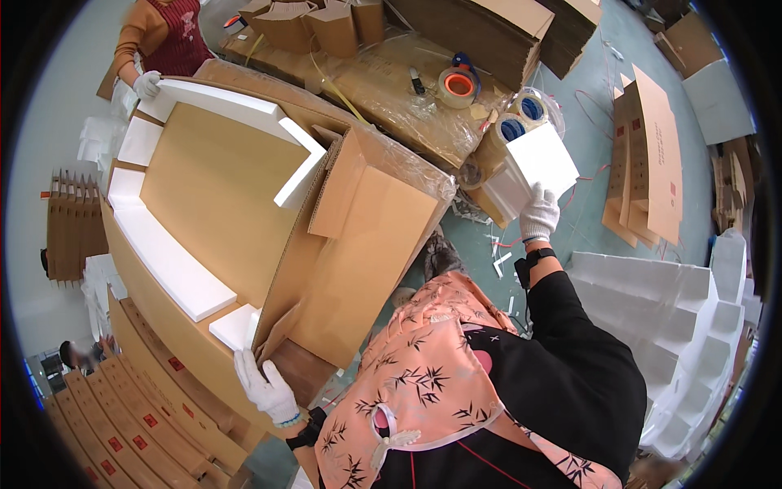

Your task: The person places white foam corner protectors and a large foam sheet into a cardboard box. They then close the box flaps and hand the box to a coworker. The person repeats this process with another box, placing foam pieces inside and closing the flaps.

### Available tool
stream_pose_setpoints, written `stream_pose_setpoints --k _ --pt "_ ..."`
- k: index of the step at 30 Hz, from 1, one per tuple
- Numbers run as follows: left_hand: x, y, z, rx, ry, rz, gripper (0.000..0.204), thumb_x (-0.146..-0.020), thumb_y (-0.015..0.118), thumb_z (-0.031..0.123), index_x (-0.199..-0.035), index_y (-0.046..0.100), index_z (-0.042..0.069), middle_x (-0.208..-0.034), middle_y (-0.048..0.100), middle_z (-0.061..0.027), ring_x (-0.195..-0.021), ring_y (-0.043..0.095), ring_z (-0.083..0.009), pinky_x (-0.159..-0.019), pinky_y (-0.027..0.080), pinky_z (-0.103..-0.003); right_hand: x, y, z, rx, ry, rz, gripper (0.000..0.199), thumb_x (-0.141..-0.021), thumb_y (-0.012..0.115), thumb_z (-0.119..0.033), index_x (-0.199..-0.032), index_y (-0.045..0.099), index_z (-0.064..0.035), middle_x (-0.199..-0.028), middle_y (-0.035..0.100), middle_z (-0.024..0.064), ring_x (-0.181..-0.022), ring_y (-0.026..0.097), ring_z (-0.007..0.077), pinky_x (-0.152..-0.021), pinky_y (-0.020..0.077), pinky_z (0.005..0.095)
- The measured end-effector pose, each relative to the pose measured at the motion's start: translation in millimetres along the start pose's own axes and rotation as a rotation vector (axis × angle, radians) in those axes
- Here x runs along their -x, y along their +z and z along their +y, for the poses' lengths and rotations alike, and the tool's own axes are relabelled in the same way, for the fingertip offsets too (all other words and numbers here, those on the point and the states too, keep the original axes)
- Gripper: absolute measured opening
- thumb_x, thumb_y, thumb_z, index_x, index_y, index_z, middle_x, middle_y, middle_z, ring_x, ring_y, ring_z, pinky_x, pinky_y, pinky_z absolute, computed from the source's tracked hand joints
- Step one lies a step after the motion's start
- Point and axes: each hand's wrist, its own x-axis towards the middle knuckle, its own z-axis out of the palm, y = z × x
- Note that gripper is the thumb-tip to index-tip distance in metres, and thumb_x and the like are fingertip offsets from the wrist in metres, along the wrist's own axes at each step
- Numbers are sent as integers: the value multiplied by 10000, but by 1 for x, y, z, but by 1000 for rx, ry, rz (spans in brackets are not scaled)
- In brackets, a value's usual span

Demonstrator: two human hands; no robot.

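A large open carton (pixel 220 179) lies in front of me, with white foam strips (pixel 167 265) along its inner walls. By its near corner is my left hand (pixel 267 389), gloved in white, fingers apart and touching the carton's edge beside a small foam block (pixel 234 326). Out to the right, my gloved right hand (pixel 538 215) grips the near edge of a square white foam sheet (pixel 544 159). Beneath that sheet, more white pieces (pixel 505 191) stand in a small cardboard box; the fingertips under the sheet are hidden.
Across the carton, a co-worker's gloved hand (pixel 147 85) rests at its far left corner. Tape rolls (pixel 511 128) and a tape dispenser (pixel 459 84) lie beyond. Folded cartons (pixel 648 155) stand on the floor at right, white foam stacks (pixel 652 318) nearer. Flat cartons (pixel 122 407) fill the lower left.
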Motion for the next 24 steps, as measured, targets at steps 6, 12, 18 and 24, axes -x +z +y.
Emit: stream_pose_setpoints --k 6,12,18,24 --pt "-5 -16 13 94 66 77 413 -973 563 143 -1312 584 -91 -1412 541 -291 -1318 502 -448 -1118 390 -497 9 -43 -9 46 -98 99 553 -821 708 -291 -1315 570 -86 -1053 622 176 -946 644 369 -841 516 480" --pt "-97 -51 126 629 402 -97 435 -955 608 197 -1281 599 -92 -1351 592 -287 -1260 569 -447 -1089 435 -466 -42 -32 62 -473 680 -32 805 -829 734 -480 -1454 470 -45 -1258 623 257 -1196 594 419 -1007 488 471" --pt "-144 68 280 811 654 -658 382 -978 642 283 -1250 676 17 -1259 689 -156 -1174 651 -284 -1039 488 -369 -85 -50 87 -121 490 -178 789 -827 698 -542 -1456 513 -101 -1392 554 249 -1270 555 414 -1057 459 478" --pt "-123 227 434 762 391 -1330 498 -951 552 455 -1152 626 6 -1170 667 -214 -1106 624 -381 -969 485 -414 -131 -33 117 -120 197 -364 631 -833 706 -483 -1334 637 -105 -1384 571 198 -1254 566 374 -1066 454 444"
